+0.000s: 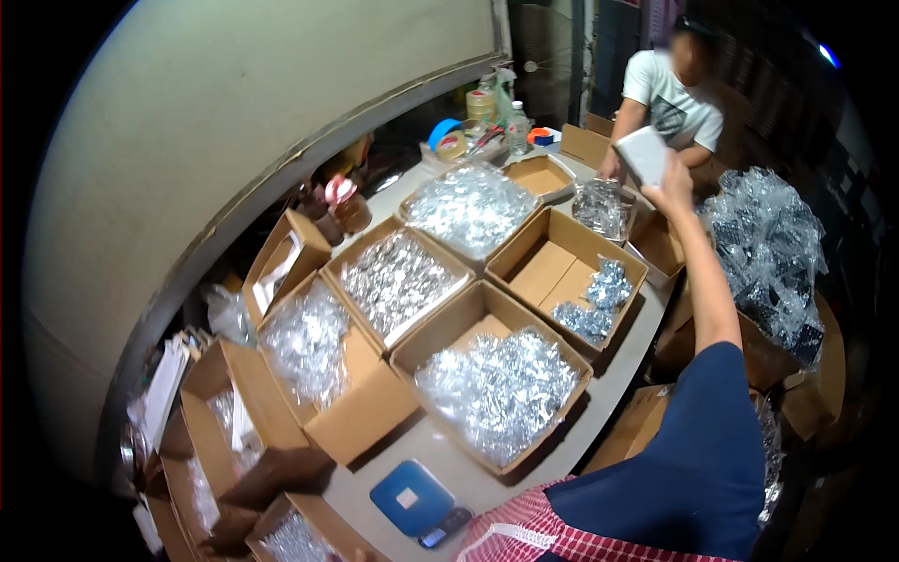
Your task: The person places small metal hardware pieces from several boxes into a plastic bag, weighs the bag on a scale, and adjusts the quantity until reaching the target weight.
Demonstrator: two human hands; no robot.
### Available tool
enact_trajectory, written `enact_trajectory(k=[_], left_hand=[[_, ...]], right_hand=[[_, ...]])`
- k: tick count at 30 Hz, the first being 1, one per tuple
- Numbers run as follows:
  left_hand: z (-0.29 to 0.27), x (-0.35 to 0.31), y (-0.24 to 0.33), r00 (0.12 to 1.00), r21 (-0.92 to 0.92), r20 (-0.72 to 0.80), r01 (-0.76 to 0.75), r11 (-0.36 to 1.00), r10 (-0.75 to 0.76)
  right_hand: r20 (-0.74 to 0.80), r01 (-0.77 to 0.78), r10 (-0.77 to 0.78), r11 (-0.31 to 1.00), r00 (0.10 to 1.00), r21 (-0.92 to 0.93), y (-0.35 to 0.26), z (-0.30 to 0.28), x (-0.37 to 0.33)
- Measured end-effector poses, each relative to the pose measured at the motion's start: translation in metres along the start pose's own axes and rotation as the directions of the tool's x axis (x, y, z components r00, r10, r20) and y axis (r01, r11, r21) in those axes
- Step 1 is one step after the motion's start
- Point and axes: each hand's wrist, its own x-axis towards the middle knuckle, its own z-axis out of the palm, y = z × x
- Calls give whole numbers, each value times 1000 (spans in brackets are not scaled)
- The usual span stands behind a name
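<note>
My right arm stretches across the table to the far right. In my right hand (671, 190) is a small flat white box (642, 155), gripped along its near side and held up off the table. Just beyond it stands a person (676, 103) in a white T-shirt, with a hand lowered beside a pile of clear packets (601, 208). At the bottom edge, a sliver of what looks like my left hand (360, 555) shows beside a carton of small shiny packets (298, 540); its fingers cannot be made out.
Open cartons of shiny packets cover the table, among them a near one (403, 363) and a partly filled one (538, 267). A blue scale (410, 496) lies in front. Tape rolls (449, 140) and a bottle (518, 129) stand behind. A large bagged heap (768, 253) rises at right.
</note>
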Motion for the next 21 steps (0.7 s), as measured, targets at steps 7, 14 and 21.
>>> enact_trajectory(k=[7,14,21], left_hand=[[11,14,-39,986,-253,14,-159,954,168],[-10,25,-9,722,38,-31,-690,723,691],[-145,111,32,696,-126,-184,-717,686,694]], right_hand=[[472,-491,225,37,853,870,-66,-97,-52],[777,-835,-305,-186,551,519,-265,-214,-208],[919,-982,-376,89,120,165,-422,-264,-307]])
